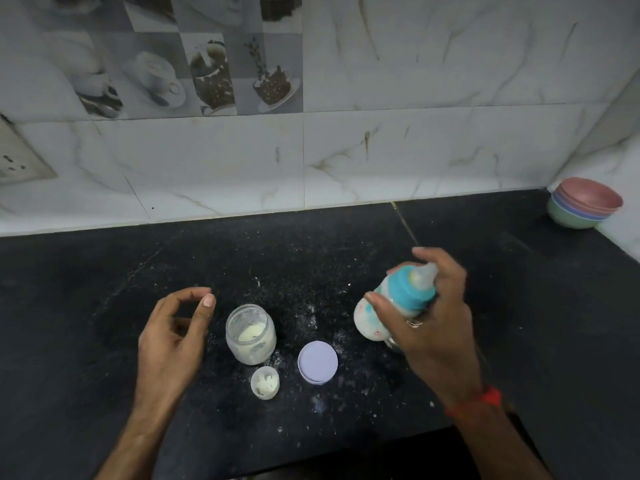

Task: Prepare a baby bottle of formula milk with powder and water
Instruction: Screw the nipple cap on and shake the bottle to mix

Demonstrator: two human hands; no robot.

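Observation:
My right hand (438,320) grips a baby bottle (375,317) with a teal collar and clear teat, tilted above the black counter; milky white liquid fills it and the bottle looks blurred. An open glass jar of formula powder (251,336) stands at the centre. In front of it sits a small clear cup (265,382) with powder residue. The jar's lilac lid (318,362) lies flat to the right of the cup. My left hand (176,337) hovers left of the jar, fingers loosely curled, holding nothing.
Spilled powder specks dot the black counter (104,306) around the jar. A stack of coloured bowls (583,204) sits in the far right corner against the marble-tiled wall. A wall socket (17,161) is at the far left. The counter's front edge runs close below my wrists.

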